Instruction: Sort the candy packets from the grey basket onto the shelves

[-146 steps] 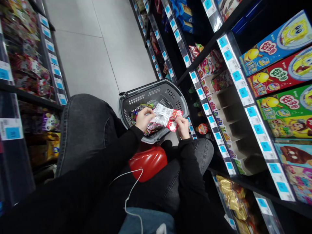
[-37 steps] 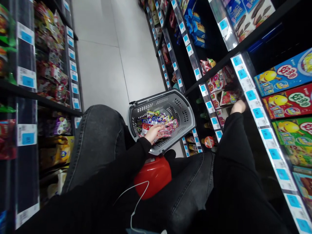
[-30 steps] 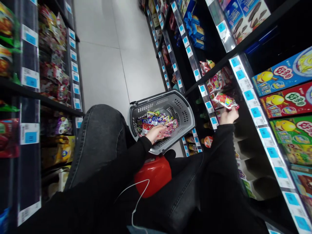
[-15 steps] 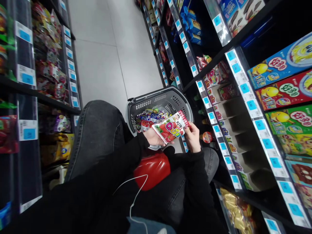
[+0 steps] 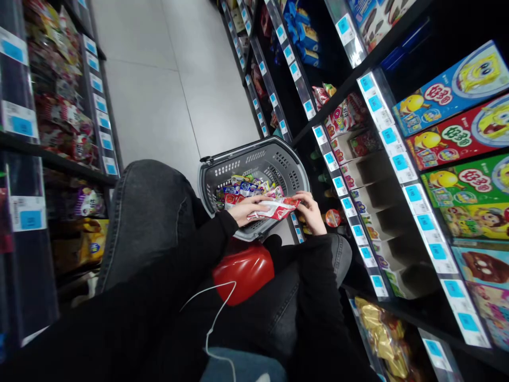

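A red and white candy bag [image 5: 274, 208] is held between my two hands, above the near side of the shopping basket [image 5: 207, 183]. It is turned nearly edge-on, so its printed front is mostly hidden. My left hand [image 5: 247, 210] closes on the bag's left end. On its right end, the fingers of my right hand [image 5: 312, 212] pinch the edge. Inside the grey basket lie several small colourful snack packs [image 5: 248, 187], partly covered by my left hand and the bag.
Shelves with price tags [image 5: 413, 193] rise close on my right, holding snack boxes [image 5: 449, 95] and open cartons [image 5: 368, 172]. Bagged sweets [image 5: 66, 101] fill the left shelves. Grey floor tiles [image 5: 151, 90] run ahead. A red rounded object [image 5: 244, 273] and white cable [image 5: 218, 323] are near my lap.
The candy bag has been tilted from showing its printed front to nearly edge-on. Both hands keep hold of it. The whole view has shifted slightly.
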`<state>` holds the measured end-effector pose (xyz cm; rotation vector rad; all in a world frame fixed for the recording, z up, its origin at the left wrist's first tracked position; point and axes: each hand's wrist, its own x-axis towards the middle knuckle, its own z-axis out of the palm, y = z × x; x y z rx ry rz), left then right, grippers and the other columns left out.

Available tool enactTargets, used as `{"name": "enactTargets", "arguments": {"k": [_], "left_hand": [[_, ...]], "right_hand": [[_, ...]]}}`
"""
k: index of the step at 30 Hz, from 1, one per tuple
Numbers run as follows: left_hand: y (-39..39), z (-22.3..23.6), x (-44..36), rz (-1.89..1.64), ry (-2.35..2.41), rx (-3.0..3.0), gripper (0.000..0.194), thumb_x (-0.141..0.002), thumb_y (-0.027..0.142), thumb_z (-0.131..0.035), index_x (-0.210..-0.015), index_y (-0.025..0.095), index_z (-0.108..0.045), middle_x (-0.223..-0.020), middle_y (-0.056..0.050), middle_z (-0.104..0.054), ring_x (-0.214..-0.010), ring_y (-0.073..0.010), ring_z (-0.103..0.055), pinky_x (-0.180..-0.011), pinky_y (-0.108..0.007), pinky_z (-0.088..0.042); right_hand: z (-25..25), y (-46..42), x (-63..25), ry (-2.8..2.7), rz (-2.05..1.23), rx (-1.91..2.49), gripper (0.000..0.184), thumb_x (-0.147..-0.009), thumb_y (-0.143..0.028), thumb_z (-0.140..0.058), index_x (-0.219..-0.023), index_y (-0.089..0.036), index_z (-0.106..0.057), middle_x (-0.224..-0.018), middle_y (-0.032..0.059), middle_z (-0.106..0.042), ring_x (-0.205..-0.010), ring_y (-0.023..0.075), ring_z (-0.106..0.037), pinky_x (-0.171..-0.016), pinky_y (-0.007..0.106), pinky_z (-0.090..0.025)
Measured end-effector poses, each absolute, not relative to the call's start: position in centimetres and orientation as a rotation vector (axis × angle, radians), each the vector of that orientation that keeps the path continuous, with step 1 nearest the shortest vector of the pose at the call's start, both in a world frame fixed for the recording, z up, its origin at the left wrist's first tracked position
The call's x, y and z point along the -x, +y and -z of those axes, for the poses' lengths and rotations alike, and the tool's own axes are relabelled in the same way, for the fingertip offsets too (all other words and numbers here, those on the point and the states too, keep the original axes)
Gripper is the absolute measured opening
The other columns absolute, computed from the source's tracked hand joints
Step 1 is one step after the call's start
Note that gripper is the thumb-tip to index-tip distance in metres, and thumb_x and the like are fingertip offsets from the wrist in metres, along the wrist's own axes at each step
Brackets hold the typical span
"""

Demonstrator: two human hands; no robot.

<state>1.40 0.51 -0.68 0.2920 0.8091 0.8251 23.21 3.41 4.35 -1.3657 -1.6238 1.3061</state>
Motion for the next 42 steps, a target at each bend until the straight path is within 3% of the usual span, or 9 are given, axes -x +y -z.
{"name": "enactTargets", "arguments": {"k": [4, 6, 10, 13, 18, 26, 37, 42], "left_hand": [[0.7, 1.1, -1.8, -1.023, 0.858, -0.373, 0.041, -0.050, 0.011, -0.078, -0.089, 0.014, -0.066, -0.084, -0.003, -0.067, -0.067, -0.0139, -0.064, -0.060, -0.024, -0.053], [0.8, 1.5, -2.0, -1.093, 0.883, -0.441, 0.041, -0.048, 0.015, -0.080, -0.086, 0.014, -0.065, -0.085, -0.003, -0.066, -0.070, -0.0145, -0.063, -0.062, -0.026, -0.052], [1.0, 2.4, -2.1, -1.214, 1.006, -0.660, 0.042, -0.050, 0.021, -0.080, -0.088, 0.014, -0.066, -0.094, -0.004, -0.066, -0.081, -0.0177, -0.062, -0.072, -0.029, -0.051], [1.1, 2.6, -2.0, -1.244, 1.049, -0.771, 0.039, -0.055, 0.024, -0.078, -0.091, 0.014, -0.067, -0.099, -0.006, -0.066, -0.086, -0.0196, -0.061, -0.075, -0.030, -0.050], [0.9, 1.5, -1.9, -1.107, 0.882, -0.586, 0.038, -0.059, 0.023, -0.072, -0.094, 0.015, -0.063, -0.094, -0.005, -0.065, -0.075, -0.0199, -0.064, -0.061, -0.033, -0.055], [0.7, 1.6, -1.9, -1.081, 0.974, -0.615, 0.039, -0.053, 0.017, -0.074, -0.089, 0.014, -0.059, -0.095, -0.006, -0.063, -0.066, -0.0205, -0.065, -0.046, -0.035, -0.057], [0.9, 1.8, -1.9, -1.112, 1.106, -0.526, 0.025, -0.049, 0.015, -0.073, -0.069, 0.014, -0.057, -0.060, 0.000, -0.061, -0.049, -0.0200, -0.062, -0.042, -0.036, -0.055], [0.9, 1.9, -2.0, -1.152, 1.149, -0.531, 0.023, -0.047, 0.018, -0.075, -0.059, 0.013, -0.057, -0.061, -0.001, -0.060, -0.051, -0.0198, -0.062, -0.043, -0.035, -0.055]], "right_hand": [[-3.4, 3.6, -22.8, -1.233, -1.572, 1.413, 0.026, -0.078, -0.038, -0.053, -0.096, -0.023, -0.064, -0.101, 0.0037, -0.063, -0.080, 0.0157, -0.059, -0.061, 0.024, -0.047], [-3.3, 3.5, -22.5, -1.202, -1.602, 1.414, 0.031, -0.079, -0.044, -0.054, -0.100, -0.023, -0.063, -0.101, 0.0034, -0.064, -0.074, 0.0146, -0.059, -0.055, 0.022, -0.044], [-3.0, 3.6, -22.0, -1.446, -1.475, 1.397, 0.037, -0.068, -0.035, -0.069, -0.103, -0.022, -0.065, -0.109, 0.0037, -0.065, -0.088, 0.0174, -0.060, -0.072, 0.027, -0.048], [-2.4, 3.8, -21.8, -1.607, -1.362, 1.372, 0.031, -0.064, -0.028, -0.071, -0.094, -0.019, -0.068, -0.102, 0.0036, -0.067, -0.094, 0.0196, -0.059, -0.085, 0.030, -0.046], [-1.5, 4.0, -22.0, -1.561, -1.282, 1.446, 0.020, -0.067, -0.030, -0.067, -0.082, -0.017, -0.068, -0.087, 0.0030, -0.067, -0.080, 0.0177, -0.059, -0.077, 0.029, -0.046], [-1.9, 3.9, -21.8, -1.657, -1.294, 1.423, 0.018, -0.066, -0.030, -0.065, -0.078, -0.017, -0.064, -0.085, 0.0021, -0.064, -0.080, 0.0172, -0.056, -0.076, 0.027, -0.044], [-1.9, 3.8, -21.0, -1.680, -1.402, 1.405, 0.023, -0.069, -0.025, -0.060, -0.085, -0.020, -0.074, -0.092, 0.0028, -0.071, -0.085, 0.0182, -0.060, -0.079, 0.029, -0.043], [-1.6, 3.9, -20.7, -1.619, -1.435, 1.421, 0.021, -0.065, -0.023, -0.060, -0.078, -0.019, -0.076, -0.084, 0.0024, -0.072, -0.077, 0.0164, -0.059, -0.073, 0.027, -0.044]]}}
